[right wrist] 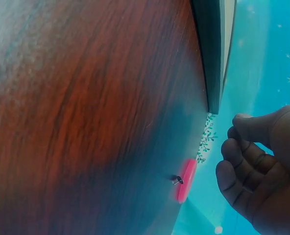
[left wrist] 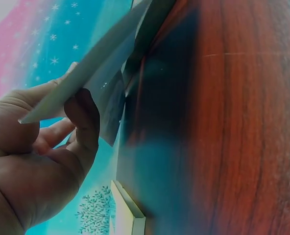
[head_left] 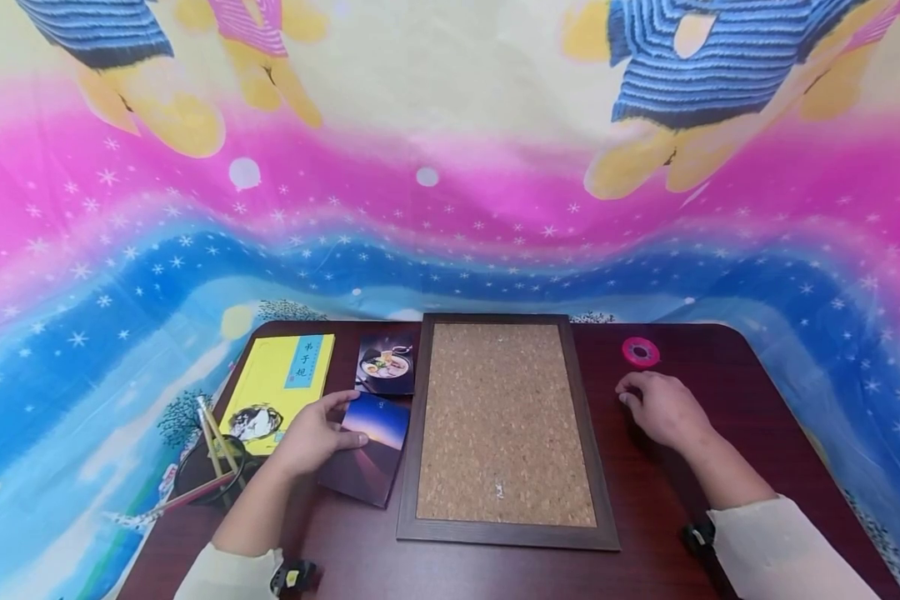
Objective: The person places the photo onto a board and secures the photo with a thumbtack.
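Observation:
My left hand (head_left: 311, 437) pinches a photo print (head_left: 375, 429) of a blue-and-orange twilight sky, thumb on the picture side and fingers behind. In the left wrist view the held print (left wrist: 93, 71) is tilted and raised off the table. Right of it lies a framed cork board (head_left: 506, 425), its dark wooden frame upright to me. A second photo print (head_left: 385, 364), of a noodle bowl, is just beyond the held one. My right hand (head_left: 663, 408) holds nothing, fingers loosely curled, hovering right of the board, near a round pink disc (head_left: 641, 353).
A yellow book (head_left: 281, 392) lies at the table's left. A black mesh pencil cup (head_left: 198, 479) with several pencils stands at the left edge. In the right wrist view a small dark thing (right wrist: 178, 180) is beside the pink disc. A patterned curtain (head_left: 450, 208) surrounds the dark red table (head_left: 480, 575).

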The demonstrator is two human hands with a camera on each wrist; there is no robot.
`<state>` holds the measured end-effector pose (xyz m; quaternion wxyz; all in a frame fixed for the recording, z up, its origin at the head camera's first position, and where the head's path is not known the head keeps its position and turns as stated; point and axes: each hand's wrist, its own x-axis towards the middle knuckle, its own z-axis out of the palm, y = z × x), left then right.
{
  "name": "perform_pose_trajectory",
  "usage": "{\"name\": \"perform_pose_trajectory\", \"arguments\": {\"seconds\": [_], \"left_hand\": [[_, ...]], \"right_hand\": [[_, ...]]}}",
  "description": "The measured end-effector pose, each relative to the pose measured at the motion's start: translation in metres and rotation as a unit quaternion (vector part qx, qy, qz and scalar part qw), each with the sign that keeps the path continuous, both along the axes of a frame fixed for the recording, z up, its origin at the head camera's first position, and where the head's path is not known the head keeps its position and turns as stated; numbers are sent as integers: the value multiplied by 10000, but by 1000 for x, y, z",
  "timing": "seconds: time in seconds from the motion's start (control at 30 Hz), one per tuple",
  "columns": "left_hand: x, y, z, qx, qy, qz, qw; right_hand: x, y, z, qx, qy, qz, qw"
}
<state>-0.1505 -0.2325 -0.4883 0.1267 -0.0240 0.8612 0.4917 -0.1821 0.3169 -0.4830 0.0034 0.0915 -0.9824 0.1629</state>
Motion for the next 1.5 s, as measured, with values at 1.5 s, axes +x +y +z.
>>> {"name": "perform_pose_trajectory", "arguments": {"seconds": [1.5], "left_hand": [[-17,3,8,1377,153,-239,9901]], "right_hand": [[-7,-7,5,-261,225,119,9993]]}}
